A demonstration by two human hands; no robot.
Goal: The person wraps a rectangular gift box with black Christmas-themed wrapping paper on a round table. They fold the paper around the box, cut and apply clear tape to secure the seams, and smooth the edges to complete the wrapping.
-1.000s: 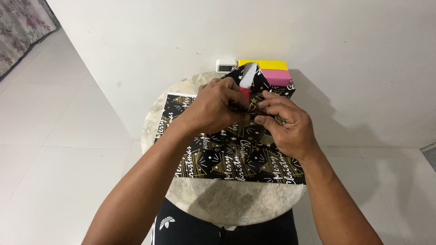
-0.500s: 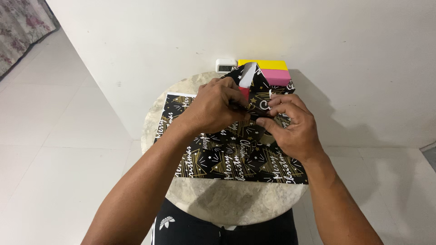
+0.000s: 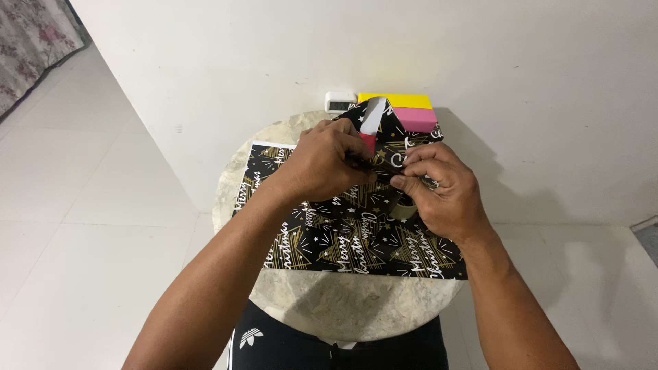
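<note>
Nearest you: dark trousers (image 3: 288, 346) at the lower edge, then the rim of the round marble table (image 3: 343, 301).

On the table lies the wrapping paper (image 3: 356, 243), black with gold and white print, spread flat across most of the top. Its far part is folded up over a box (image 3: 370, 140), of which only a small red patch shows between the folds.

Your left hand (image 3: 322, 161) is curled tight, fingertips pinching a paper fold at the middle of the box. Your right hand (image 3: 442, 192) meets it from the other side, thumb and forefinger closed on the same fold, just touching the left fingertips. Both hands narrow, both holding paper.

A tape roll (image 3: 406, 205) sits on the paper just under your right hand, partly hidden; cannot tell whether the hand touches it.

Further back: a paper flap (image 3: 373, 113) stands up, white underside showing. Behind it, a yellow block (image 3: 397, 100) and a pink block (image 3: 415, 118), stacked against the wall (image 3: 274, 55). Beside them, a small white device (image 3: 339, 101). Tiled floor (image 3: 82, 205) left.
</note>
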